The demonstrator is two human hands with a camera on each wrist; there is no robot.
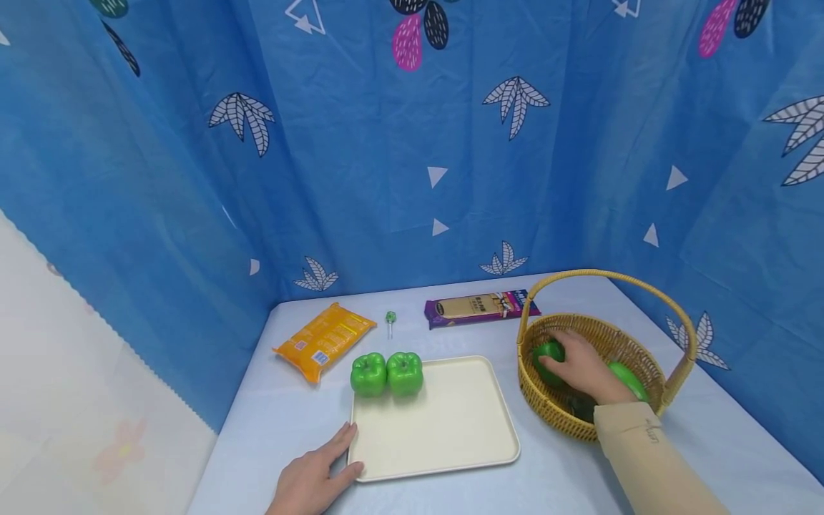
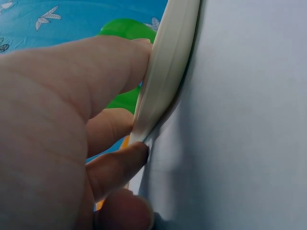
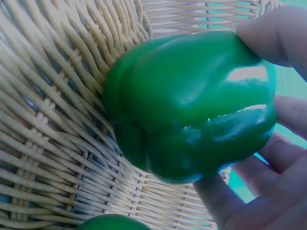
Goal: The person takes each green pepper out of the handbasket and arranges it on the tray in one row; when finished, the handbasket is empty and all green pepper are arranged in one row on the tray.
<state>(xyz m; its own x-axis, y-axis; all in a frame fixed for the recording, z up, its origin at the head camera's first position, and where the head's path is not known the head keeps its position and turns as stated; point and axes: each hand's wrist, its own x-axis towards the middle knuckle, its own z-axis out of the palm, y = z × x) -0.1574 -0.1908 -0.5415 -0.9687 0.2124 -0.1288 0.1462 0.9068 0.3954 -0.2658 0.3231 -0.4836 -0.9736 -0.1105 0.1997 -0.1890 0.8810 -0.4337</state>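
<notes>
Head: left hand (image 1: 314, 473), fingers parted, touches the tray (image 1: 444, 433); right hand (image 1: 584, 366) is inside the basket (image 1: 555, 416). Left wrist: fingers meet tray edge. Right wrist: fingers grip a pepper (image 3: 187, 108); seemingly the grasping step, calling for a clean lift

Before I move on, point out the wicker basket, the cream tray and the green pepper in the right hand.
Wicker basket (image 1: 547, 410): head view, on its front outer wall.
Cream tray (image 1: 439, 429): head view, on its bare base.
Green pepper (image 3: 192, 105): right wrist view, on its glossy side.
</notes>
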